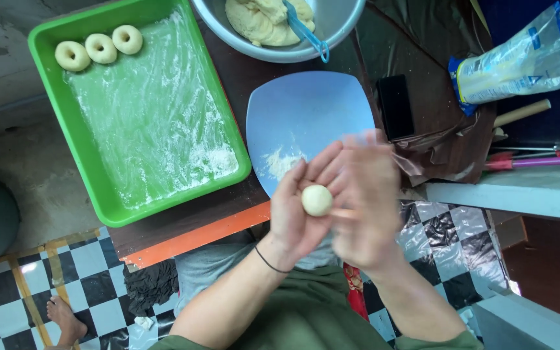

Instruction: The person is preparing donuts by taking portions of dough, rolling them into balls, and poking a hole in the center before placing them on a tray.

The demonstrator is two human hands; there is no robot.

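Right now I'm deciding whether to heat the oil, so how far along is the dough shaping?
Early, by the look of it. Done: three dough rings sit at the far end of the floured green tray, most of it bare. In hand: a dough ball in the left hand, the right hand blurred beside it. Left: a large dough mass in the metal bowl.

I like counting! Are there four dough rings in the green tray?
No, the green tray holds only three dough rings.
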